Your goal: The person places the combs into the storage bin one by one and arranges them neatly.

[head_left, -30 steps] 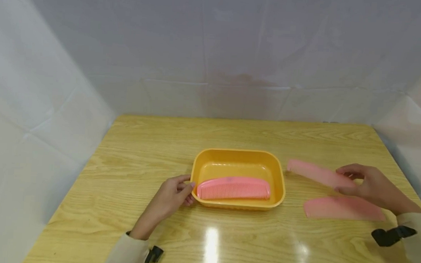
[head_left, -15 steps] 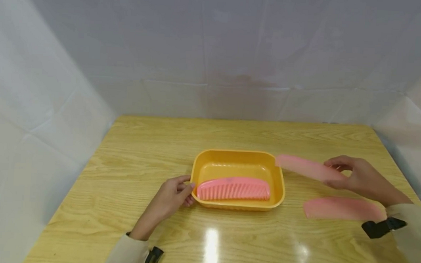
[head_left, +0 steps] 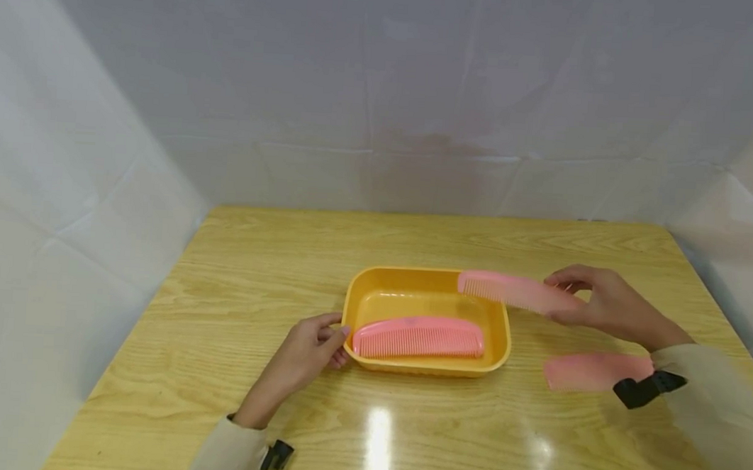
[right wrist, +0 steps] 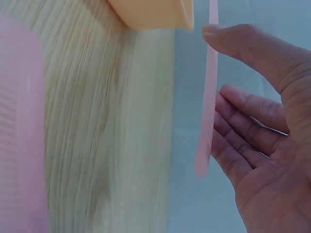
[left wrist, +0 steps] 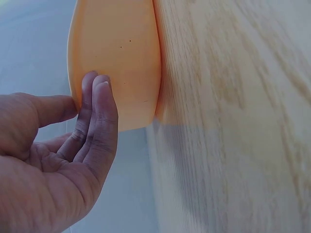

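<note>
In the head view, a yellow plastic tray (head_left: 424, 303) stands mid-table with a pink comb (head_left: 419, 338) lying in its front part. My left hand (head_left: 306, 352) grips the tray's left end, thumb at the rim; the left wrist view shows fingers (left wrist: 102, 104) against its outer wall. My right hand (head_left: 612, 308) pinches a second pink comb (head_left: 508, 290) by its right end, thumb on one face and fingers on the other. Its far end overlaps the tray's back right corner. A third pink comb (head_left: 580, 372) lies right of the tray, partly hidden by my right sleeve.
The wooden table (head_left: 254, 257) is bounded by pale sheeting (head_left: 370, 107) at the back and both sides. Black clips (head_left: 649, 389) sit at both cuffs. The third comb (right wrist: 22, 136) fills the left edge of the right wrist view.
My right hand has moved left with its comb, from beside the tray until the comb's end overlaps the tray's right side. The left hand and tray have stayed put.
</note>
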`<move>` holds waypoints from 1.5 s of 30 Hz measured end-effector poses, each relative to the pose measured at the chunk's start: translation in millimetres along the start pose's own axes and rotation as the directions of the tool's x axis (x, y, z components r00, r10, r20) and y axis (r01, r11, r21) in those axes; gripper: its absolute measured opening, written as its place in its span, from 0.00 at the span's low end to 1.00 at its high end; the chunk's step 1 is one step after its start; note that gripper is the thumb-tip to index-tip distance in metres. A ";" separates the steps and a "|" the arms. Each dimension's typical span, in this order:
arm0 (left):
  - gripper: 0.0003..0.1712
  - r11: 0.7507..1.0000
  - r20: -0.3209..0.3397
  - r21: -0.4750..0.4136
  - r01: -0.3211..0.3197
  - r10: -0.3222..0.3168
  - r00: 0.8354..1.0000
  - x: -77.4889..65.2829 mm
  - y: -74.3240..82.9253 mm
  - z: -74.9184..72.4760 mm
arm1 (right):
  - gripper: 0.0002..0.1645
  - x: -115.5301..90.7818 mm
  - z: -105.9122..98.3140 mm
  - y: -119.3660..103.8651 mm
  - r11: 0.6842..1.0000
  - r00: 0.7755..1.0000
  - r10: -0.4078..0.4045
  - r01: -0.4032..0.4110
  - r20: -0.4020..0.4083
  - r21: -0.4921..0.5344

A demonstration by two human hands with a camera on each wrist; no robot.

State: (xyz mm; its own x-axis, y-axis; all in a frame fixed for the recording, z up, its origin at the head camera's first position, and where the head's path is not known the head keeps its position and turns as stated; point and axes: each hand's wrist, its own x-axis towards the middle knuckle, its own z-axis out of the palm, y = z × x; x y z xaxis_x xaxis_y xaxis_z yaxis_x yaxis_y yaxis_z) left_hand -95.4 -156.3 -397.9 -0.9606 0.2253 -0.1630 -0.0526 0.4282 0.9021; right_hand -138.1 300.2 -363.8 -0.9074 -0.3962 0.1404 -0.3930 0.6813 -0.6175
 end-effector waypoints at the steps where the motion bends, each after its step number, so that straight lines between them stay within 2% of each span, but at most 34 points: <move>1: 0.24 1.000 0.000 0.000 -0.002 0.002 1.000 -0.3 0.1 0.0 | 0.23 2.7 1.3 -2.5 1.000 1.000 0.003 -0.003 0.006 0.002; 5: 0.25 1.000 -0.002 -0.005 -0.008 0.008 1.000 -1.1 0.1 -0.2 | 0.25 13.4 6.7 -12.6 1.000 1.000 0.003 -0.003 0.025 0.007; 20: 0.26 1.000 0.010 -0.004 0.012 -0.012 1.000 -1.0 -0.7 -1.2 | 0.25 45.8 31.8 -40.2 0.993 0.992 -0.112 0.109 0.058 0.053; 32: 0.25 1.000 0.003 -0.001 0.019 -0.019 1.000 0.0 -1.1 -1.1 | 0.28 60.1 54.8 -54.2 0.989 0.984 -0.122 0.110 0.126 0.099; 45: 0.26 1.000 0.009 -0.012 0.013 -0.012 1.000 -0.1 1.1 0.1 | 0.30 65.5 80.2 -70.2 0.988 0.960 -0.117 0.085 0.255 0.132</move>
State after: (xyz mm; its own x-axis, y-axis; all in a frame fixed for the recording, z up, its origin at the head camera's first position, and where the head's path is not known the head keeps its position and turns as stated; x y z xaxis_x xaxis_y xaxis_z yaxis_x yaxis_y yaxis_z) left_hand -95.3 -155.8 -397.0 -0.9574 0.2275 -0.1776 -0.0680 0.4205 0.9048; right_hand -158.0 177.1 -373.3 -0.7871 -0.6168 0.0098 -0.4459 0.5579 -0.6999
